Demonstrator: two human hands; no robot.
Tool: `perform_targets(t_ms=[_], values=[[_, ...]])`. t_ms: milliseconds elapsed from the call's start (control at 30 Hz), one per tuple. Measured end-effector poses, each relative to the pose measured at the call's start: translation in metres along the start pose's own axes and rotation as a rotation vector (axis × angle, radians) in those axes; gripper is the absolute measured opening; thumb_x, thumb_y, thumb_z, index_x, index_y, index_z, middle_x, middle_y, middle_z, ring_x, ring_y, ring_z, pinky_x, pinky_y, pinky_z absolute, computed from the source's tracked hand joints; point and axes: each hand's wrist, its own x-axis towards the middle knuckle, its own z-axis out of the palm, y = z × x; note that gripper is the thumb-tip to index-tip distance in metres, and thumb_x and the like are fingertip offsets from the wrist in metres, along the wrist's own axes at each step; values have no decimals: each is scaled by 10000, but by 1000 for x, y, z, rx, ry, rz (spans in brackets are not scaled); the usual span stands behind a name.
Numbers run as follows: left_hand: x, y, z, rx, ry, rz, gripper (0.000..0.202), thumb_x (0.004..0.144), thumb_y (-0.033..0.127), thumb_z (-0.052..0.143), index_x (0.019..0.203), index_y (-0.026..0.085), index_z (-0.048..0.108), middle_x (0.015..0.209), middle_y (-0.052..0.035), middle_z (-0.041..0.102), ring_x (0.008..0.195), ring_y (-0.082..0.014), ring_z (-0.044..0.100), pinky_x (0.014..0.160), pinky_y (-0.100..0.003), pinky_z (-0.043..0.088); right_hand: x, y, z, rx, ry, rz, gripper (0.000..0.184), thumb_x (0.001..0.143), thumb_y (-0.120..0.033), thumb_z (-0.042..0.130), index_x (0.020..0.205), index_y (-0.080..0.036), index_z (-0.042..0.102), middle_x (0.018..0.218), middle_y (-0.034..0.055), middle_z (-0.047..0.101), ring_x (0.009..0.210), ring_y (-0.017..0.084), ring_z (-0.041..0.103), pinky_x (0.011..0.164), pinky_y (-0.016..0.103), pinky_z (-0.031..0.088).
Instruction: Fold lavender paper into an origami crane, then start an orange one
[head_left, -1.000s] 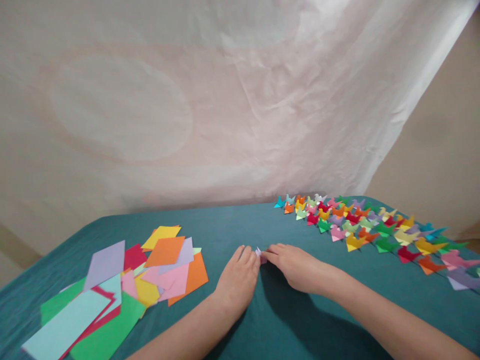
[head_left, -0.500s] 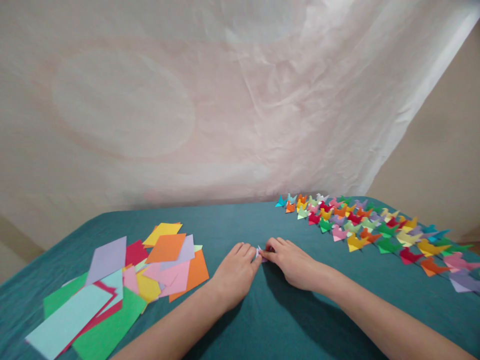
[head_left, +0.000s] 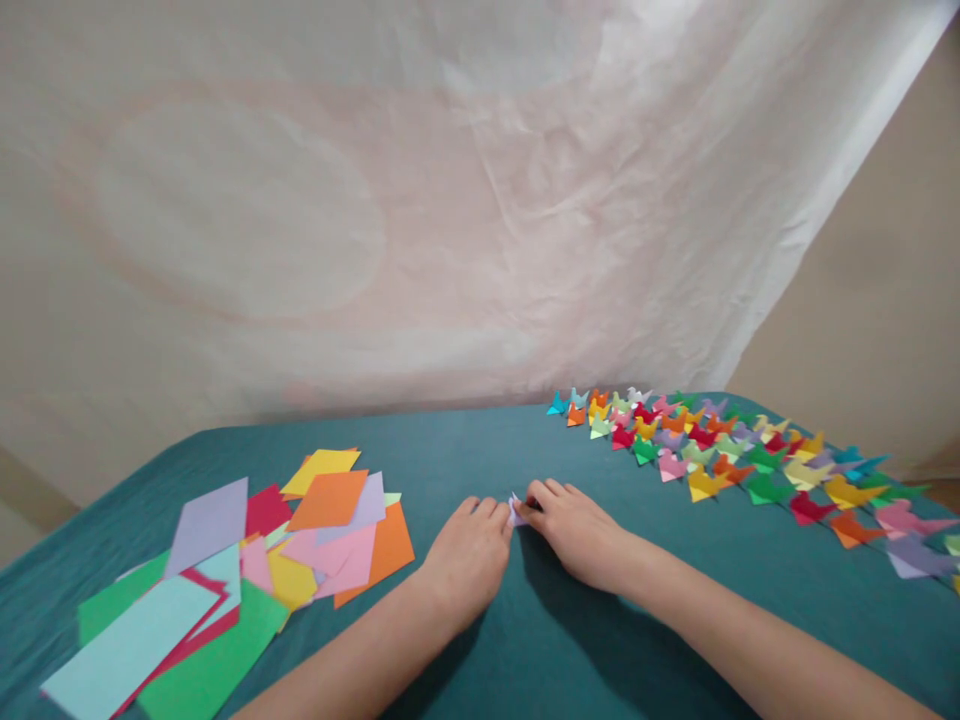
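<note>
A small folded piece of lavender paper [head_left: 516, 512] is held between my two hands at the middle of the table, a pointed tip rising from it. My left hand [head_left: 472, 550] is at its left side, fingers closed and bent down against the paper's edge. From the right, my right hand [head_left: 566, 525] pinches the paper between thumb and forefinger, the other fingers curled. Much of the paper is hidden behind the fingers.
Loose coloured paper sheets [head_left: 330, 500] lie in an overlapping pile on the left. Rows of small folded paper birds [head_left: 705, 484] stand on the right. A green cloth [head_left: 465, 440] covers the table, and a pale hanging sheet [head_left: 450, 250] rises behind it.
My left hand has shifted slightly down, and a little more of the lavender paper shows between the hands. My right hand still pinches it. The whole view has moved slightly.
</note>
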Motion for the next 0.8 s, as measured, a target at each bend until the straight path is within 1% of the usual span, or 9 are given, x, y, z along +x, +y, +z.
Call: perform_targets(t_ms=[133, 233, 300, 400, 467, 533, 600, 667, 800], values=[[3, 2, 2, 8, 11, 40, 254, 842, 87, 436, 1004, 83, 632, 952, -112, 616, 897, -241, 525, 797, -360, 392, 3, -2, 8, 39, 56, 51, 246, 888, -111, 413, 1014, -182, 612, 960, 76, 558, 869, 207, 495, 715, 317, 372], [5, 2, 5, -31, 51, 56, 225, 850, 83, 438, 933, 90, 647, 962, -116, 605, 905, -237, 523, 796, -358, 400, 5, 0, 20, 171, 142, 106, 230, 857, -83, 442, 952, -189, 623, 951, 62, 562, 891, 186, 486, 759, 302, 357], [6, 0, 8, -64, 78, 65, 212, 860, 85, 437, 896, 95, 646, 954, -110, 597, 886, -225, 525, 780, -347, 412, 6, 2, 27, 284, 201, 181, 205, 843, -79, 452, 945, -175, 601, 926, 53, 566, 884, 174, 489, 762, 287, 360], [7, -3, 12, -89, 125, 69, 210, 885, 95, 422, 901, 95, 631, 930, -99, 590, 866, -210, 520, 772, -340, 425, 7, 4, 35, 382, 276, 270, 108, 858, -182, 495, 936, -166, 567, 905, 47, 566, 856, 175, 496, 751, 291, 369], [7, -6, 14, -95, 155, 82, 216, 901, 112, 409, 895, 102, 625, 913, -96, 587, 879, -213, 512, 785, -350, 426, 7, 4, 36, 396, 294, 277, 107, 854, -256, 528, 914, -173, 558, 910, 48, 560, 859, 183, 495, 751, 299, 370], [8, -9, 17, -115, 175, 87, 212, 897, 117, 417, 858, 116, 625, 899, -93, 585, 888, -215, 508, 787, -354, 426, 7, 3, 36, 398, 295, 274, 123, 843, -292, 551, 896, -181, 556, 917, 48, 553, 872, 189, 493, 755, 304, 368], [8, -11, 20, -173, 195, 52, 199, 877, 110, 436, 818, 132, 625, 883, -86, 585, 877, -209, 513, 771, -345, 428, 7, 3, 36, 410, 289, 282, 131, 834, -304, 567, 888, -185, 555, 921, 44, 549, 880, 190, 492, 755, 304, 364], [7, -12, 24, -269, 239, -22, 184, 851, 108, 453, 805, 153, 624, 877, -75, 586, 881, -201, 519, 767, -335, 427, 7, 3, 36, 435, 280, 299, 138, 826, -310, 578, 886, -188, 555, 923, 39, 549, 884, 190, 493, 754, 303, 359], [8, -12, 31, -422, 336, -239, 135, 775, 121, 494, 862, 172, 584, 915, -52, 576, 902, -198, 519, 794, -338, 428, 8, 5, 38, 488, 258, 333, 156, 803, -319, 605, 878, -189, 561, 925, 34, 554, 889, 190, 496, 765, 305, 349]])
